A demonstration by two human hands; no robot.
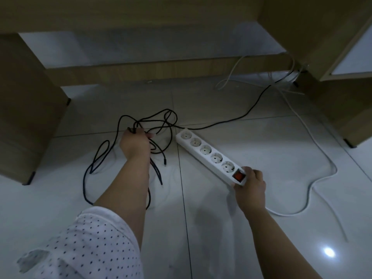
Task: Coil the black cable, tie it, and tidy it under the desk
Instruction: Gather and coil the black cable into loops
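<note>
my left hand [134, 142] in the tangled black cable [141, 125] on the tiled floor [201, 228] | long white plastic power strip [209, 156] just right of it, near end in my right hand [250, 187] | wooden desk [141, 69] behind both

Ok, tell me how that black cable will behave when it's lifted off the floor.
Probably floppy: the black cable lies in loose, uneven loops on the tiled floor. Strands that the left hand doesn't grip will likely sag and snag, since several cross one another. It looks thin, so probably light, though its far run toward the desk may drag.
</note>
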